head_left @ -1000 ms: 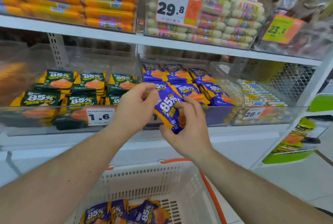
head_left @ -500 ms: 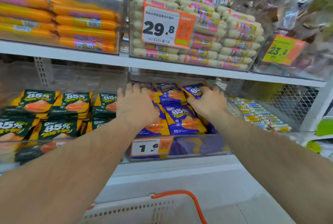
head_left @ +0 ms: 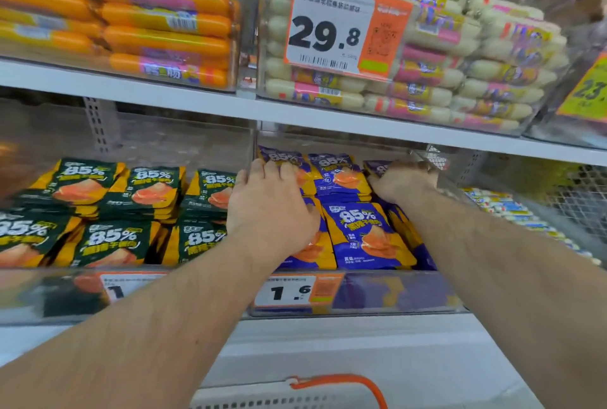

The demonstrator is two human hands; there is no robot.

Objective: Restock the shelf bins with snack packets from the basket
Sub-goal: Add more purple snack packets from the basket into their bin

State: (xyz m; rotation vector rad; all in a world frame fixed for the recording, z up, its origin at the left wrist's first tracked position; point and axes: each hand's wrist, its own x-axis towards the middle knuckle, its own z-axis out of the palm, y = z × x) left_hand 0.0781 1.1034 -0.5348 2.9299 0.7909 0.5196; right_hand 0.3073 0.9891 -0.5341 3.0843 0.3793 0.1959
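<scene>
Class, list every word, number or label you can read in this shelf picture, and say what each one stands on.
"29.8": large price tag on the upper clear bin of pale sausages.
"1.6": price tag on the front of the purple packet bin.
"85%": purple packets.
"85%": green packets.
"1": cut-off tag on the green packet bin.
"23": cut-off yellow tag, upper right.
Small print, barcodes and sausage labels: too blurred.

— Where are the purple snack packets?
— Lying flat in overlapping rows inside the clear shelf bin, purple and yellow, marked 85%.
— And the basket?
— Below the shelf at the bottom edge, white and perforated, with an orange handle; its contents are out of view.
</scene>
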